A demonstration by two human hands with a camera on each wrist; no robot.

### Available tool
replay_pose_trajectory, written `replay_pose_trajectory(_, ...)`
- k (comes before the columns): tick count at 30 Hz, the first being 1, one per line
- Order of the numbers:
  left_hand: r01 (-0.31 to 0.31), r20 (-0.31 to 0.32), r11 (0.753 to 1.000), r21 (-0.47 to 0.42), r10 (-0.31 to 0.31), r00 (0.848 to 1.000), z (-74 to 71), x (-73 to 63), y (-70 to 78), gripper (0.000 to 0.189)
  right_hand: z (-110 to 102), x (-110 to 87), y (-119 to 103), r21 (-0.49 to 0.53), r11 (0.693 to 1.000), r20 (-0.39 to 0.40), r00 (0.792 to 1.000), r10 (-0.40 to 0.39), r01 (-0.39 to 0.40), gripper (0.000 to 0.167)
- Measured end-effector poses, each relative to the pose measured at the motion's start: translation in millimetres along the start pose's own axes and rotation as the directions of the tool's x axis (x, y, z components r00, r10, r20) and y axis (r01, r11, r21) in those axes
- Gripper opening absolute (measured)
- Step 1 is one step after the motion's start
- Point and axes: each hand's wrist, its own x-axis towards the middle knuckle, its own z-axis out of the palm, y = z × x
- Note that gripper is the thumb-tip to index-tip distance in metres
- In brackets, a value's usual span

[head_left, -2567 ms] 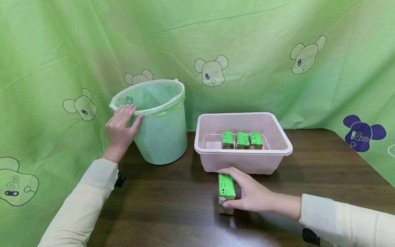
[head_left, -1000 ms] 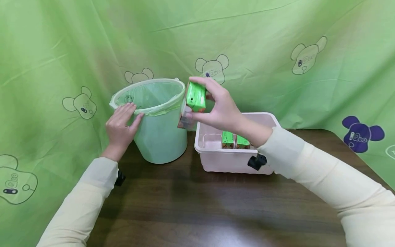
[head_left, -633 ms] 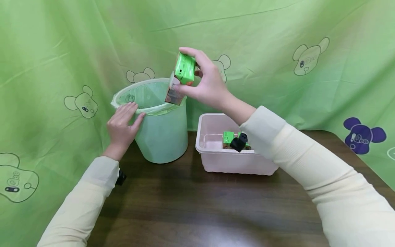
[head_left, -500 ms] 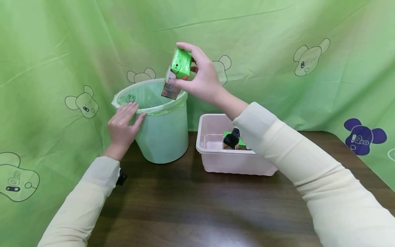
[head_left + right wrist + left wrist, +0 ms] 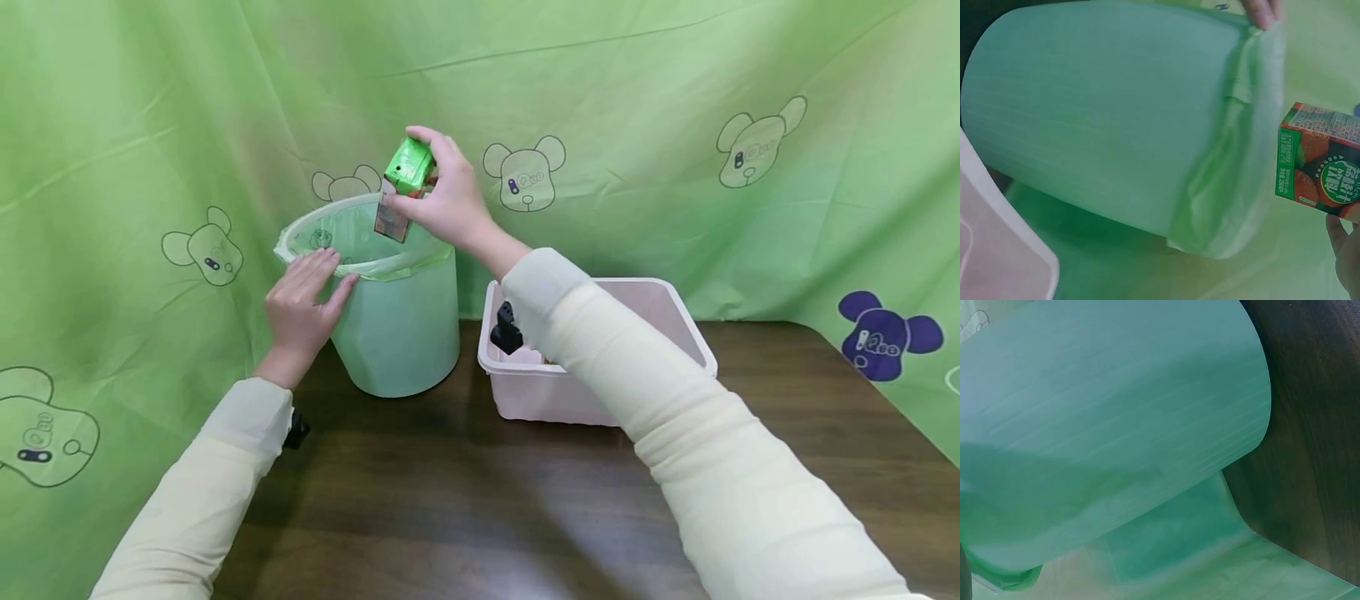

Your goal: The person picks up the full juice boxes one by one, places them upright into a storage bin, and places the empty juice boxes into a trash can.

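Observation:
My right hand (image 5: 453, 200) grips a juice box (image 5: 411, 165) with a green top, tilted above the opening of a light green trash bin (image 5: 401, 337). Oranges are printed on the juice box (image 5: 1325, 164) in the right wrist view. A thin green liner bag (image 5: 393, 267) is folded over the bin's rim. My left hand (image 5: 302, 302) rests on the near left part of that rim, its fingers straight and thumb apart. The bin's wall (image 5: 1110, 412) fills most of the left wrist view. How much of the bin's inside holds anything is hidden.
A pale pink plastic basin (image 5: 551, 396) stands on the dark wooden table (image 5: 420, 500), right of the bin. My right forearm crosses in front of it and hides nearly all its contents. A green curtain (image 5: 637, 83) with bear-head prints hangs behind and at the sides.
My right hand has lifted the juice box from the table, carried it up and left past the basin, and now has it over the bin. The left hand has stayed at the rim.

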Motion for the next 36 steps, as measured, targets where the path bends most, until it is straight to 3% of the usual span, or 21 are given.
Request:
replay_pose_trajectory(8, -0.004, -0.006, 1.0, 0.002, 0.004, 1.0, 0.1, 0.6, 0.8, 0.033, 16, -0.1, 12, -0.124, 0.987, 0.044, 0.993, 0.107, -0.101, 0.078)
replay_pose_trajectory(20, 0.0, -0.008, 1.0, -0.012, 0.0, 1.0, 3.2, 1.0, 1.4, 0.032, 27, 2.9, 21, -0.256, 0.946, 0.119, 0.964, 0.238, -0.201, 0.08)
replay_pose_trajectory(30, 0.011, -0.001, 1.0, -0.009, -0.011, 1.0, 0.1, 1.0, -0.5, 0.031, 37, 3.2, 20, -0.34, 0.912, 0.148, 0.944, 0.293, -0.23, 0.079)
replay_pose_trajectory(36, 0.012, 0.004, 1.0, -0.002, -0.012, 1.0, -1.7, 0.6, -2.8, 0.032, 42, 2.5, 18, -0.383, 0.898, 0.215, 0.925, 0.313, -0.214, 0.075)
